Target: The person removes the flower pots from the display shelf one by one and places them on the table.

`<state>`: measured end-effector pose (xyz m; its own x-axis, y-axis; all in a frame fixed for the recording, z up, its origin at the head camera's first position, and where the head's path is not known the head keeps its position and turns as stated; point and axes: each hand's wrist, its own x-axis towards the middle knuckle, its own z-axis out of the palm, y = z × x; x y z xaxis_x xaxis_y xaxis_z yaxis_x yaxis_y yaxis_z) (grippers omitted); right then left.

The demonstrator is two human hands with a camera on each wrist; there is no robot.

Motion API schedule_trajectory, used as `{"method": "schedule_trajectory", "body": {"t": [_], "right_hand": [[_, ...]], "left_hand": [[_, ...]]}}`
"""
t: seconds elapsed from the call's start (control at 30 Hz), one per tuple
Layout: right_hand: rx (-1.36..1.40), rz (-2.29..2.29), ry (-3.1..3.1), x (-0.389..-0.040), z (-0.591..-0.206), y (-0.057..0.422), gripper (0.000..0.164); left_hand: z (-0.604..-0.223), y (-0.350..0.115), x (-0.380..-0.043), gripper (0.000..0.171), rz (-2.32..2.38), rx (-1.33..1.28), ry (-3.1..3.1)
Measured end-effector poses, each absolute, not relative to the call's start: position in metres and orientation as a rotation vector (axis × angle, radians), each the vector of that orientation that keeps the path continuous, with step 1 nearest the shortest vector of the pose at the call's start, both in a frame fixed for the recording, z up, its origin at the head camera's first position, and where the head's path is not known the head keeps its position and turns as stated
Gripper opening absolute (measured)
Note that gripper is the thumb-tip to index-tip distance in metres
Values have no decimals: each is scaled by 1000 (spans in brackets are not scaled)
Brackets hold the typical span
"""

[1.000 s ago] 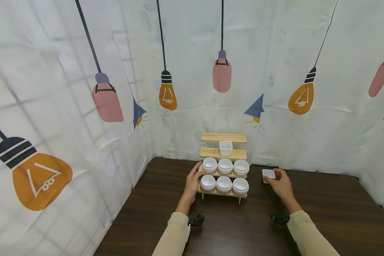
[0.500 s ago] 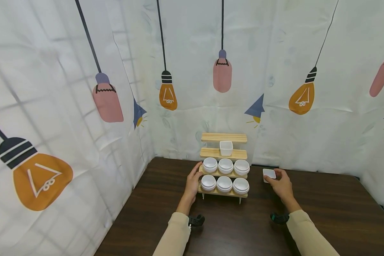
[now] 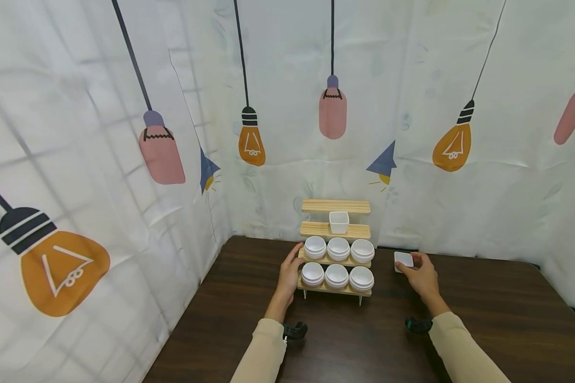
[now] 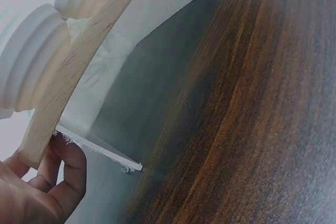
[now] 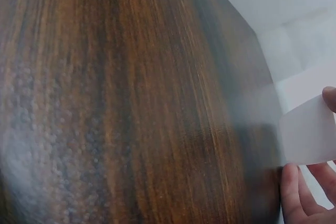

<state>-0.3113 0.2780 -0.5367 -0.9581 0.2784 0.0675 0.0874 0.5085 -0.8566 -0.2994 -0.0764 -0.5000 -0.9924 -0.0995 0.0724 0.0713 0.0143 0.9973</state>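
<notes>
A tiered wooden stand [image 3: 335, 205] holds two rows of white round bowls [image 3: 336, 276] on its lower tiers. One white square bowl [image 3: 338, 223] sits on the tier above them, and the top tier is bare. My left hand [image 3: 286, 274] grips the left end of a lower tier; in the left wrist view, curled fingers [image 4: 71, 179] reach under the wooden slat [image 4: 71, 72]. To the right of the stand, my right hand [image 3: 422, 277] pinches a second white square bowl [image 3: 403, 259] between thumb and fingers, close over the table; the right wrist view shows only part of it.
The dark wood-grain table [image 3: 489, 314] runs back to a white curtain [image 3: 287, 175] printed with lamps and bulbs. Another stretch of white curtain [image 3: 76, 159] stands along the left side. Both wrists wear black bands.
Almost nothing differs. Both hands keep their holds, and the view has shifted by only a few pixels.
</notes>
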Motion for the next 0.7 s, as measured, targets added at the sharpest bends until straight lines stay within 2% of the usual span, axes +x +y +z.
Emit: {"method": "schedule_trajectory", "body": {"t": [0.5, 0.7], "right_hand": [[-312, 1393, -2538, -314, -541, 278, 70], [-312, 1399, -2560, -313, -542, 279, 74]], "left_hand": [[-521, -84, -317, 52, -2143, -22, -2137], [-521, -85, -314, 50, -2133, -30, -2155]]}}
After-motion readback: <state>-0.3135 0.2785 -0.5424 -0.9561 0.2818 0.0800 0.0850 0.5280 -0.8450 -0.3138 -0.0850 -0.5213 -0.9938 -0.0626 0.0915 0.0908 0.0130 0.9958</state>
